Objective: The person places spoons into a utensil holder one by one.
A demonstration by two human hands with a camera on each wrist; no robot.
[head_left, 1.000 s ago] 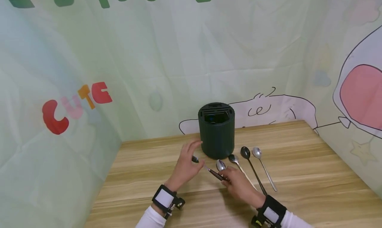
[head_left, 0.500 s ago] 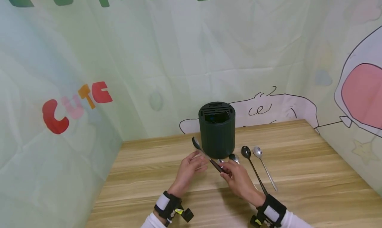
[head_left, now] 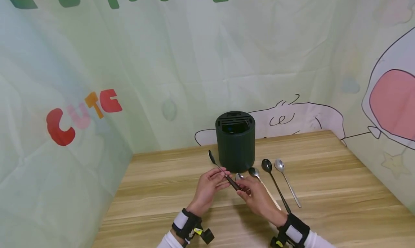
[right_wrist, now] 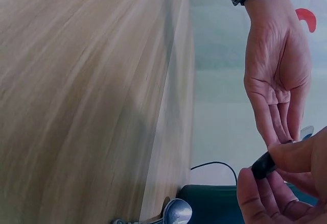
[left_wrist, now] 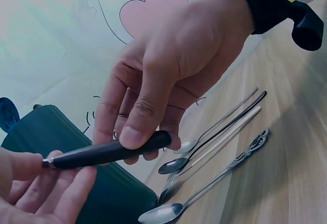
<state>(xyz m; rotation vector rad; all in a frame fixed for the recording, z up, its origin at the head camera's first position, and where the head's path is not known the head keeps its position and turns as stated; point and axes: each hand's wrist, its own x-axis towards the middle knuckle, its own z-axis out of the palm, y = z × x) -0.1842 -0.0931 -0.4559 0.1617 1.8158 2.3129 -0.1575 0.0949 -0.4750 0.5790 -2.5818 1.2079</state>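
Observation:
A spoon point(head_left: 232, 183) with a dark handle and a metal neck is held up over the table, its bowl pointing up to the far left. My right hand point(head_left: 259, 200) pinches the end of the handle between thumb and fingers. At the neck, my left hand point(head_left: 205, 191) pinches it with thumb and fingertips. Below the hands lies a silver spoon with an ornate handle point(left_wrist: 227, 172), partly hidden in the head view. To its right lie a spoon with a pale handle point(head_left: 271, 195), a black spoon point(head_left: 267, 165) and a plain silver spoon point(head_left: 279, 165).
Just behind the hands, a dark green cylindrical holder point(head_left: 236, 152) with a slotted top stands upright on the wooden table point(head_left: 155, 194). A printed cloth backdrop point(head_left: 181, 60) rises along the table's back and sides.
My left hand has let go of the bowl end, drawn back, and come to the neck of the spoon. The right hand has kept the handle, and the spoon has been raised a little.

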